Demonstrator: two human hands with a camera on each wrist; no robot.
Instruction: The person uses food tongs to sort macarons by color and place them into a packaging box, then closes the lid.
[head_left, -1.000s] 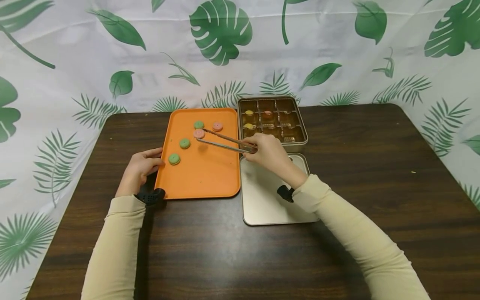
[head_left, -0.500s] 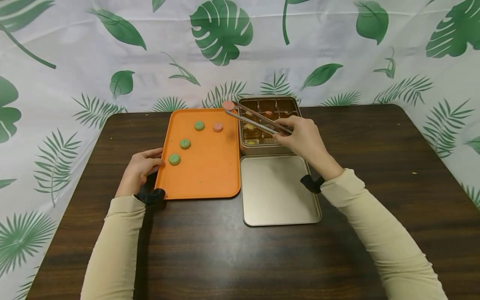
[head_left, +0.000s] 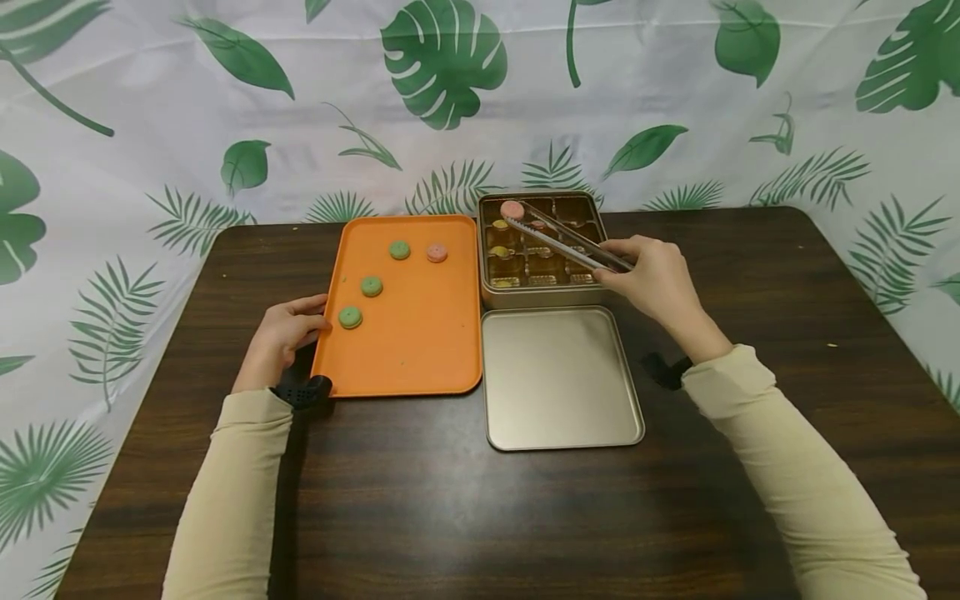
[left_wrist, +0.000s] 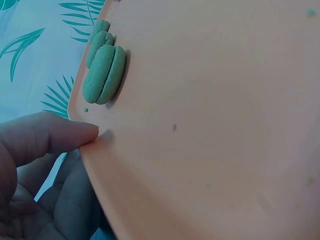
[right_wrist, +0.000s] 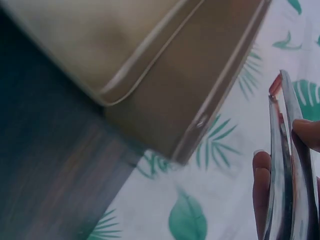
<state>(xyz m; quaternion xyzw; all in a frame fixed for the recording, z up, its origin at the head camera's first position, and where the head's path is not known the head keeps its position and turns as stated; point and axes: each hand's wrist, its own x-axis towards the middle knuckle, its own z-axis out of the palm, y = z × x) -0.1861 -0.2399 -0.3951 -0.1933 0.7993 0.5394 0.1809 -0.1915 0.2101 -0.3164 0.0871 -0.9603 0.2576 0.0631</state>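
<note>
My right hand (head_left: 655,275) holds metal tongs (head_left: 562,243) whose tips pinch a pink macaron (head_left: 512,210) over the back left of the gold tin (head_left: 543,297). The tin's divided insert shows yellow macarons (head_left: 501,252) in its left column and a pink one in the middle of the back row. In the right wrist view, thumb and fingers press the two arms of the tongs (right_wrist: 287,165) together. My left hand (head_left: 285,333) grips the left edge of the orange tray (head_left: 408,358), thumb on the rim (left_wrist: 90,142). Green macarons (left_wrist: 105,75) lie on that tray.
Another pink macaron (head_left: 437,252) lies at the tray's back. A flat gold lid (head_left: 562,379) lies in front of the tin, right beside the tray. Behind the dark wooden table (head_left: 420,500) hangs a leaf-print cloth (head_left: 315,108).
My right hand has carried the pink macaron in the tongs rightward, up off the orange tray and over the tin. The left hand has stayed at the tray's edge.
</note>
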